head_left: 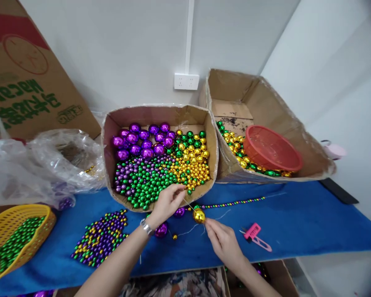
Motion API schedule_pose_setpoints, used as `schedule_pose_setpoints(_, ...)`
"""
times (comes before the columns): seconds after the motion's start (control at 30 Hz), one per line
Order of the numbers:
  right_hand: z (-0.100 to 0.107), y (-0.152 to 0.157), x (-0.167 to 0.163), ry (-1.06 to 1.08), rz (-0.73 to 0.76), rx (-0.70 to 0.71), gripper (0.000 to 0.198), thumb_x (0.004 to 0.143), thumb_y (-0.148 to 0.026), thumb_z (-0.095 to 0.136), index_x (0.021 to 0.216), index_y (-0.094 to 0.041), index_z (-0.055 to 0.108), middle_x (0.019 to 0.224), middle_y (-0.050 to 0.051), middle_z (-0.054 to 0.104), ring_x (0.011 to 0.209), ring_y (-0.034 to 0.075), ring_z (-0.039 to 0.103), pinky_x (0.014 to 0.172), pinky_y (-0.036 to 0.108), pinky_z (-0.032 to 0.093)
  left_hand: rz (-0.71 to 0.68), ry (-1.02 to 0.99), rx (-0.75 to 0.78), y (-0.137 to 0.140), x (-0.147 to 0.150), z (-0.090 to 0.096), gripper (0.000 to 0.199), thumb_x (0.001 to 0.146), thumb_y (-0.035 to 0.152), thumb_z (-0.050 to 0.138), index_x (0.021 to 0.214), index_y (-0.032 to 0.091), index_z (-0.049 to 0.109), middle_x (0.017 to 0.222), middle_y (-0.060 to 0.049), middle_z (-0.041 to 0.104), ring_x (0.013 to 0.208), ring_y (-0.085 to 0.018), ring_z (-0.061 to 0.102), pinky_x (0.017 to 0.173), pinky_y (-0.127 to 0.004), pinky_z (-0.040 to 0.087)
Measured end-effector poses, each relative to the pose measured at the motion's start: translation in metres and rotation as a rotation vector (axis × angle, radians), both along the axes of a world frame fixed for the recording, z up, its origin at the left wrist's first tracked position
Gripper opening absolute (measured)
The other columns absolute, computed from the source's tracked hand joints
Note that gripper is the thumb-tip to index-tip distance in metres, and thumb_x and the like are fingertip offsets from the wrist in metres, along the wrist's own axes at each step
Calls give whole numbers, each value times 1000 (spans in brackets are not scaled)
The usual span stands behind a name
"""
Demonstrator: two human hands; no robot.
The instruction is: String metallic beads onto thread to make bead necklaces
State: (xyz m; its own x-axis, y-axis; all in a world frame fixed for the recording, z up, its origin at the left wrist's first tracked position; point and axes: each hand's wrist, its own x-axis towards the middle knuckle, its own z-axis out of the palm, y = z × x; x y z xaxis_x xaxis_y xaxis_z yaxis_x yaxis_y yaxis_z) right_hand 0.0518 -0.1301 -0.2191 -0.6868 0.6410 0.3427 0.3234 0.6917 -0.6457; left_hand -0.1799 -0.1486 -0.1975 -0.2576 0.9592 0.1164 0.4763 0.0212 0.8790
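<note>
The left hand (167, 203) reaches over the front edge of a cardboard box (159, 112), thumb and forefinger brought close together on a thin thread (189, 203) that runs down, straight and taut, to a large gold ball (199, 215). The right hand (224, 239) comes in from the other side, its thumb and forefinger nearly closed at the lower right edge of that ball; its other fingers are curled under, and the exact grip is too small to make out. The gold ball is between the two hands, just in front of the box, above a blue cloth (297, 222). Inside the box, big purple balls (146, 153) fill the back left, small green beads (151, 183) the front middle, and gold beads (193, 169) the right. A string of small mixed beads (235, 203) stretches over the cloth to the right, behind the right hand. Near the left wrist are a purple ball (161, 230) and a small gold bead (174, 236). Pink snips (259, 243) lie to the right of the right hand. A heap of mixed beads (102, 237) lies left of the left forearm, and a yellow basket (50, 227) with green beads stands at the far left. A red basin (275, 150) sits tilted in a second box (280, 99).
</note>
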Motion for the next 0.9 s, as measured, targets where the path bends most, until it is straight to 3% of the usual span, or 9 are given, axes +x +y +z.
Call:
schedule_pose_setpoints(0.1, 1, 0, 4, 0, -23, 13, 25, 98, -18, 38, 105, -19, 62, 82, 5, 68, 75, 17, 67, 69, 27, 54, -134, 352, -18, 26, 4, -8, 20, 88, 23, 51, 102, 18, 64, 96, -8, 67, 89, -20, 62, 83, -34, 48)
schedule_pose_setpoints(0.23, 2, -1, 8, 11, -34, 42, 26, 97, -18, 38, 105, -19, 63, 86, 7, 70, 75, 17, 68, 69, 27, 55, -185, 468, -71, 44, 13, -18, 13, 82, 15, 55, 89, 17, 65, 86, -9, 64, 86, -22, 60, 80, -34, 47)
schedule_pose_setpoints(0.37, -2, 0, 11, 64, -45, 103, 24, 96, -17, 40, 106, -18, 63, 91, 8, 72, 80, 19, 70, 70, 26, 57, -195, 572, -114, 41, 18, -19, 17, 82, 10, 50, 87, 17, 64, 84, -8, 60, 77, -20, 59, 73, -31, 47)
schedule_pose_setpoints(0.47, -6, 2, 11, 85, -35, 126, 23, 95, -17, 42, 105, -17, 62, 93, 8, 72, 82, 19, 71, 71, 26, 58, -160, 633, -123, 29, 10, -10, 19, 81, 10, 49, 89, 18, 64, 87, -8, 59, 84, -21, 57, 75, -30, 46)
schedule_pose_setpoints(0.57, -9, 4, 11, 86, -21, 117, 23, 96, -18, 42, 106, -18, 62, 94, 8, 72, 83, 19, 71, 72, 26, 58, -54, 687, -133, 14, -21, 4, 21, 85, 14, 47, 94, 20, 65, 98, -11, 60, 95, -25, 53, 81, -34, 44)
schedule_pose_setpoints(0.67, -12, 4, 9, 92, -16, 120, 22, 96, -18, 42, 106, -18, 62, 95, 7, 73, 83, 19, 71, 72, 26, 58, 126, 728, -162, 0, -71, 19, 26, 87, 15, 41, 99, 18, 64, 105, -15, 58, 103, -29, 49, 90, -42, 41)
schedule_pose_setpoints(0.8, -14, 3, 5, 92, 5, 118, 25, 96, -19, 40, 105, -19, 63, 92, 7, 73, 79, 19, 71, 70, 26, 58, 346, 714, -220, -11, -132, 29, 27, 82, 7, 39, 92, 10, 63, 94, -20, 58, 104, -34, 48, 93, -51, 36)
schedule_pose_setpoints(0.9, -15, 1, -1, 78, 35, 88, 27, 97, -19, 37, 107, -20, 63, 90, 7, 72, 77, 18, 70, 69, 26, 58, 434, 632, -226, -14, -149, 30, 21, 78, 6, 43, 85, 11, 62, 89, -19, 59, 105, -35, 50, 91, -49, 39)
